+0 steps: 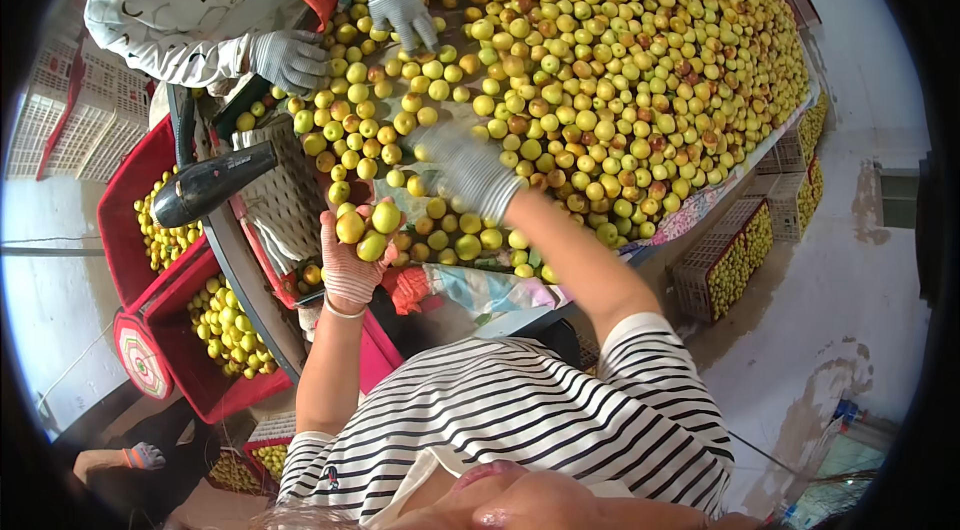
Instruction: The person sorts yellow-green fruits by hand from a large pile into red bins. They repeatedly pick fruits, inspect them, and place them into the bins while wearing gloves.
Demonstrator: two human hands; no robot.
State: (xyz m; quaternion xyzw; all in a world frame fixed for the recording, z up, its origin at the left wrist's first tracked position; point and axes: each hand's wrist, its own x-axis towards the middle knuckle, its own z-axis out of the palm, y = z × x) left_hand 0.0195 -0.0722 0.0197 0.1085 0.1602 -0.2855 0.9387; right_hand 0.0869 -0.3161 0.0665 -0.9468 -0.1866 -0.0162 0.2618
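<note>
My left hand, in a pale striped glove, is palm up near the table's front edge, fingers curled around a few yellow-green jujubes. My right hand, in a grey striped glove, is blurred over the sorting table, among loose jujubes; whether it grips any cannot be told. A large heap of jujubes, some blotched reddish-brown, covers the table's right side. Smaller scattered jujubes lie between my hands and the far side. Left of my left hand is a conveyor with a pocketed pale surface.
A co-worker's gloved hands work at the table's far left. A black hair dryer juts over the conveyor. Red bins holding jujubes stand at left; filled plastic crates sit at right. Another person's gloved hand shows at lower left.
</note>
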